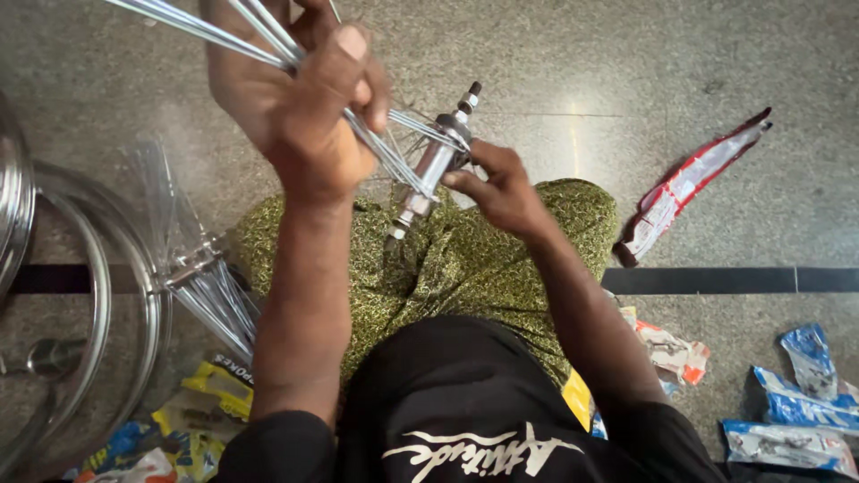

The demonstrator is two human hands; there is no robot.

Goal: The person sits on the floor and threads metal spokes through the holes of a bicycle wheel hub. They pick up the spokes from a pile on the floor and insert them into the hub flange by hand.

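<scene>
Wheel hub (436,161), held above the lap, is pinched at its flange by the right hand (506,190) while the left hand (300,107) is clenched around the spoke bundle (268,45); loosening either grip could let threaded spokes slip from the flange holes.

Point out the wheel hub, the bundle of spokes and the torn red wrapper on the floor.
wheel hub (436,161): head view, on the middle of its shiny barrel.
bundle of spokes (224,34): head view, on the wires beyond the left hand.
torn red wrapper (684,186): head view, on its middle.
</scene>
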